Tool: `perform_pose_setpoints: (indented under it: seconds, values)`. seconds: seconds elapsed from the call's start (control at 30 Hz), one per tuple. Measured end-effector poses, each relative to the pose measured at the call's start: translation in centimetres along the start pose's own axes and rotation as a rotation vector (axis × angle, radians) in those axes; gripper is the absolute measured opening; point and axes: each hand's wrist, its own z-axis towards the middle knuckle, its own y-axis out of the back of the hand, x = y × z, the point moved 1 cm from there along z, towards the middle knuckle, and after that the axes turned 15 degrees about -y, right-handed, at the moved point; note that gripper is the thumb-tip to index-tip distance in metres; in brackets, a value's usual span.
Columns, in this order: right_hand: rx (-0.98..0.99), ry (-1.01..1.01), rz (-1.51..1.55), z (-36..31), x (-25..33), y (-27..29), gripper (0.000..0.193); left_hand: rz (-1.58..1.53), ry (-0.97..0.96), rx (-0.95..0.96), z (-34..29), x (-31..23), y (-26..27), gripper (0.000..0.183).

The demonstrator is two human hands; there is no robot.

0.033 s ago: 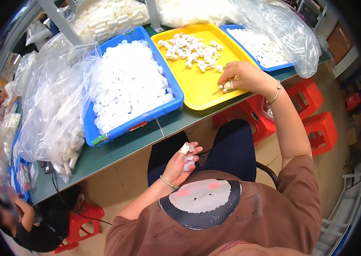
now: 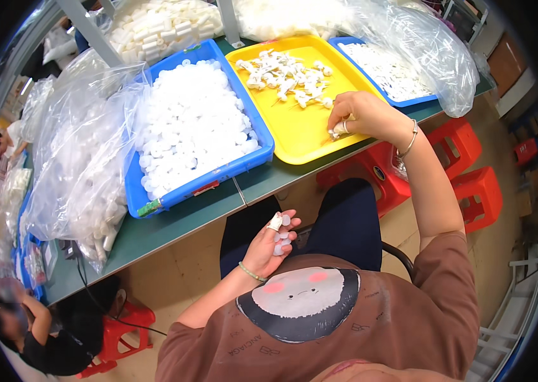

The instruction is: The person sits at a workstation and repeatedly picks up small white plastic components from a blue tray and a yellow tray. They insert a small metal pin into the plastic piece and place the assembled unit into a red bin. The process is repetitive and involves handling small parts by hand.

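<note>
My left hand (image 2: 268,245), palm up above my lap, holds several small translucent white plastic caps (image 2: 282,239) between its curled fingers and palm. White tape wraps one of its digits. Over the near right part of the yellow tray (image 2: 307,149), my right hand (image 2: 359,118) is closed in a pinch, pointing down. A small white piece (image 2: 332,134) shows at its fingertips, partly hidden by them. Farther back in that tray lies a loose pile of white parts with thin wire-like legs (image 2: 285,75).
Left of the yellow tray stands a blue tray (image 2: 262,153) full of white caps. Another blue tray (image 2: 418,100) with small white pieces is at the right. Clear plastic bags (image 2: 78,165) flank the trays. Red stools (image 2: 476,197) stand beyond the green table's (image 2: 173,232) edge. Another person (image 2: 59,337) sits at far left.
My right hand's fingertips have drawn slightly right and closer together; the thin strands that showed beneath them are now less visible. My left hand has hardly moved.
</note>
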Motion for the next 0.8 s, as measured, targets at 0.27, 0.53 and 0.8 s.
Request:
perform_pose_setpoints:
  seconds: [0.27, 0.53, 0.8]
  values:
    - [-0.084, 0.034, 0.014, -0.4, -0.1, -0.4, 0.007, -0.115, -0.03, 0.079, -0.2, -0.2, 0.5, 0.04]
    - [-0.112, -0.022, 0.293, 0.5, -0.6, -1.2, 0.011, -0.138, -0.035, 0.084, -0.3, -0.2, 0.5, 0.041]
    - [-0.374, 0.141, 0.351, 1.0, -0.4, -2.2, 0.023, -0.13, -0.057, 0.079, -0.3, -0.2, 0.5, 0.04]
